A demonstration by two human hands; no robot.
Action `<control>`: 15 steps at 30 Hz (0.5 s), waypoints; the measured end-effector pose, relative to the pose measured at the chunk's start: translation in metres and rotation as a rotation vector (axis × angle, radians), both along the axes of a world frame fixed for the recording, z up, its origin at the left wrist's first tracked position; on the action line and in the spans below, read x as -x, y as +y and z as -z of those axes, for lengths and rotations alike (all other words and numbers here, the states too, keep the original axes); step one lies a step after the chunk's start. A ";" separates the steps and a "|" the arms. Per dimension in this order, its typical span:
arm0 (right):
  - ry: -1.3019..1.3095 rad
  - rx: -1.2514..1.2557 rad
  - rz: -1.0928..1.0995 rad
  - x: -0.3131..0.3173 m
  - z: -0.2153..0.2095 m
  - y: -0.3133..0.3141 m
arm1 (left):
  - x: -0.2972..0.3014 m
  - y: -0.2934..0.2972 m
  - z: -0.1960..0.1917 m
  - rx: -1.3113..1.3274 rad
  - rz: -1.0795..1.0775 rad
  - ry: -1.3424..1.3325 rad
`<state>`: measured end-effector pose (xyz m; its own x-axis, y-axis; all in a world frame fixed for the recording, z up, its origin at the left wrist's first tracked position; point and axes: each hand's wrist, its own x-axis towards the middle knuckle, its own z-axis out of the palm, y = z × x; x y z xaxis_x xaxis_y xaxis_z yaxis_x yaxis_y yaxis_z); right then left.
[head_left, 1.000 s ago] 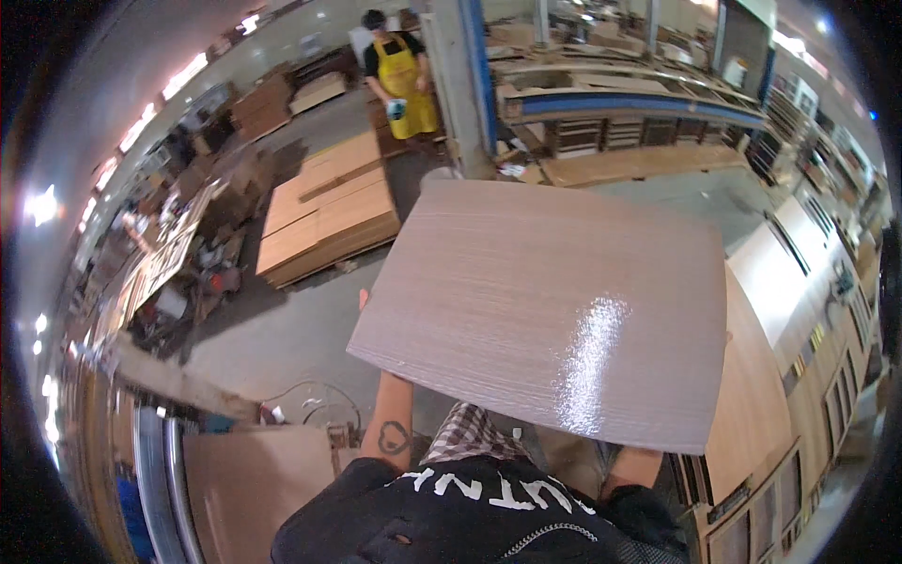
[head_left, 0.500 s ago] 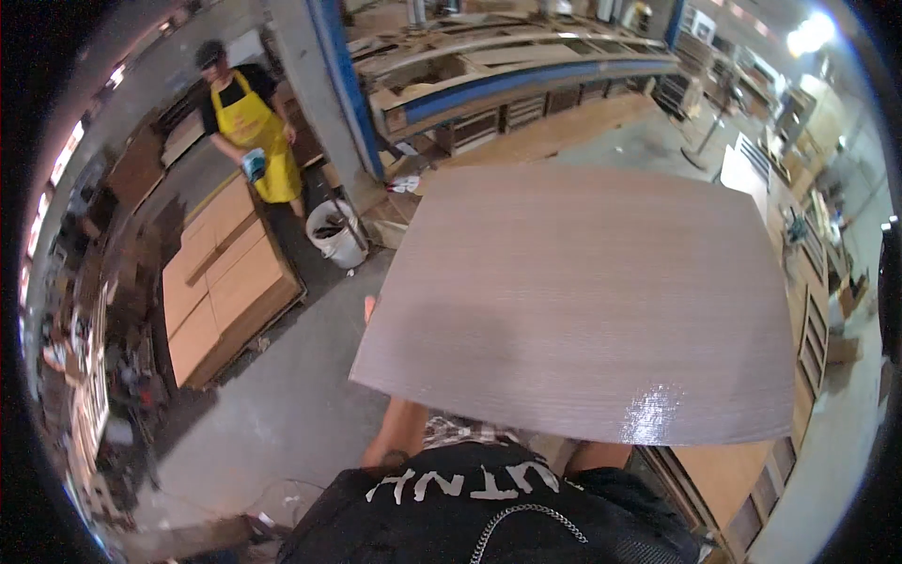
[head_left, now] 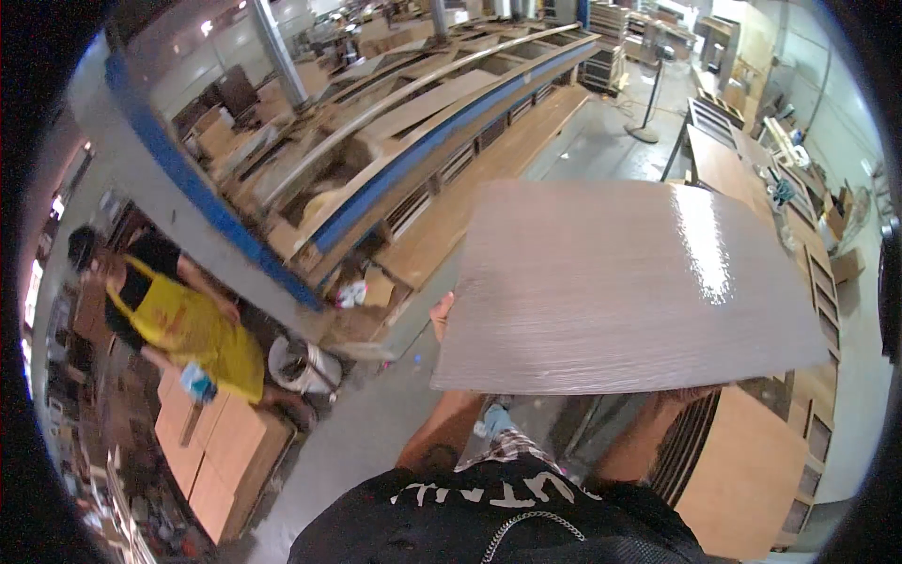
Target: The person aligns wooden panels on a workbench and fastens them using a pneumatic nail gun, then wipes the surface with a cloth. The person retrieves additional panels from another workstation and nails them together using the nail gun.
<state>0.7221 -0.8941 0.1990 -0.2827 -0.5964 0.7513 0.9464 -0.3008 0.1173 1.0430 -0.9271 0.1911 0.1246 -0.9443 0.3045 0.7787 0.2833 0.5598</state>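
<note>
In the head view, a large grey wood-grain panel (head_left: 629, 287) is filling the middle and right of the frame, lying nearly flat with a glossy glare streak toward its upper right. The left hand (head_left: 442, 315) is gripping the panel's left edge; only a thumb and a bit of palm are showing, the fingers being hidden beneath. The right hand is lying wholly under the panel near its lower right edge, so its grip cannot be told; only the forearm is emerging below. At the left of the frame, another person in a yellow apron (head_left: 202, 338) is bending over stacked boards (head_left: 221, 456), beside a white bucket (head_left: 301, 365). A blue-edged rack (head_left: 413, 155) is crossing the upper left, blurred.
</note>
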 end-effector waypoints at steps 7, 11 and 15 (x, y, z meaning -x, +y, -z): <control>0.020 -0.084 0.292 0.051 0.002 -0.209 | 0.060 -0.212 -0.037 0.242 -0.295 -0.169; 0.364 0.639 -0.548 0.112 -0.012 -0.360 | 0.040 -0.369 0.026 0.018 -0.185 -0.207; 0.026 -0.096 0.548 0.097 -0.021 -0.395 | 0.098 -0.483 -0.010 0.004 0.249 0.287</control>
<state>0.6254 -1.2890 0.2203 -0.5528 -0.4331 0.7119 0.6507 -0.7580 0.0441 0.9454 -1.4103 0.2009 -0.0279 -0.9552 0.2945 0.9491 0.0672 0.3078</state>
